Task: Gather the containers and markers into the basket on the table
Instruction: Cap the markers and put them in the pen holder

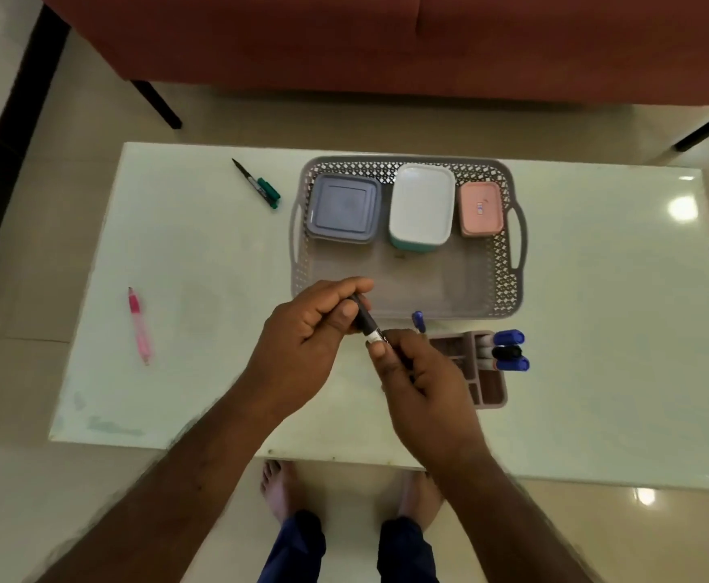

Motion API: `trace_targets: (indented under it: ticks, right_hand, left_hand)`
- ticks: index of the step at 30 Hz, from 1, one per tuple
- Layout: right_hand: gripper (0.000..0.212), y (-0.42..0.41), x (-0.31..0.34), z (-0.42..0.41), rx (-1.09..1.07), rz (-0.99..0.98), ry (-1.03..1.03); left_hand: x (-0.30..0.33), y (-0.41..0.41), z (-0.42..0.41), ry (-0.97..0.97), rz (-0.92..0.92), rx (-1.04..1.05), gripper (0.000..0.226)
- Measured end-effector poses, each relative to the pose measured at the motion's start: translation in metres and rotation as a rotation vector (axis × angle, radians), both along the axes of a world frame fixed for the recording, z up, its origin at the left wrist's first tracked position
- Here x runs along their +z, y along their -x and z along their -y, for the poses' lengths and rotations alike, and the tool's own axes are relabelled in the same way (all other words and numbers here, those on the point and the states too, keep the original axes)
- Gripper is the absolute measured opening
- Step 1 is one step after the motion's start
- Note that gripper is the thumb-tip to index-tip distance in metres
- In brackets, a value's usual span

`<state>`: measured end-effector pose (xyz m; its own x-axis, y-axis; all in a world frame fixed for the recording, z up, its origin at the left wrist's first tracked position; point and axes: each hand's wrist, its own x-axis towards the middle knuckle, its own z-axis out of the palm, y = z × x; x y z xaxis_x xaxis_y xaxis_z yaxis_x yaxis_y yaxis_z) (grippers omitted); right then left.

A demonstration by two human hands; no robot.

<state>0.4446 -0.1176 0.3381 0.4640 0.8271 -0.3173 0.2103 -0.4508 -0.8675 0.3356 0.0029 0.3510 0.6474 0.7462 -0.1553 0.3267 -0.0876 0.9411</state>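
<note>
A grey lattice basket [508,263] stands on the white table [201,254]. Along its far side sit a grey-lidded square container [343,207], a white-lidded teal container [422,204] and a small pink container [480,209]. Just in front of the basket, my left hand [306,347] grips the black cap end of a marker [367,321], and my right hand [420,380] holds its white barrel. A blue marker [419,321] shows behind my right hand. A brown organiser tray [489,389] holds three capped markers [508,351], two blue and one black.
A green marker with its cap off [260,185] lies at the table's far left. A pink pen [139,326] lies near the left edge. A red sofa [386,40] stands beyond the table. My bare feet [279,490] show under the near edge.
</note>
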Motion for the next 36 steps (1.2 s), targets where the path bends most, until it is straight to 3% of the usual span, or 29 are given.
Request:
trace_targets:
  ticks: [7, 10, 13, 16, 20, 23, 26, 36]
  right_hand:
    - [0.031, 0.0, 0.02, 0.022, -0.281, -0.545, -0.149]
    - [0.028, 0.0, 0.027, 0.036, -0.34, -0.598, -0.18]
    - [0.028, -0.001, 0.026, 0.057, -0.302, -0.495, -0.263]
    - [0.037, -0.016, 0.013, 0.083, -0.252, -0.172, -0.195]
    - [0.012, -0.047, -0.008, 0.11, -0.528, 0.007, -0.044]
    - [0.015, -0.061, -0.025, 0.117, -0.631, 0.03, -0.061]
    - [0.02, -0.064, -0.042, 0.115, -0.638, 0.081, -0.04]
    - [0.023, -0.069, -0.061, 0.096, -0.497, 0.338, 0.034]
  left_hand:
    - [0.014, -0.029, 0.022, 0.103, 0.109, -0.067, 0.032]
    - [0.024, -0.045, 0.032, 0.127, 0.12, -0.149, 0.033]
    - [0.03, -0.061, 0.05, 0.219, 0.097, -0.278, 0.042]
    - [0.026, -0.072, 0.069, 0.359, 0.057, -0.353, 0.051]
    - [0.007, -0.074, 0.073, 0.123, -0.08, -0.311, 0.038]
    - [-0.002, -0.069, 0.078, -0.024, -0.164, -0.212, 0.028]
    - [-0.012, -0.058, 0.086, -0.125, -0.231, -0.185, 0.024]
    - [-0.031, -0.029, 0.108, -0.153, -0.315, -0.101, 0.028]
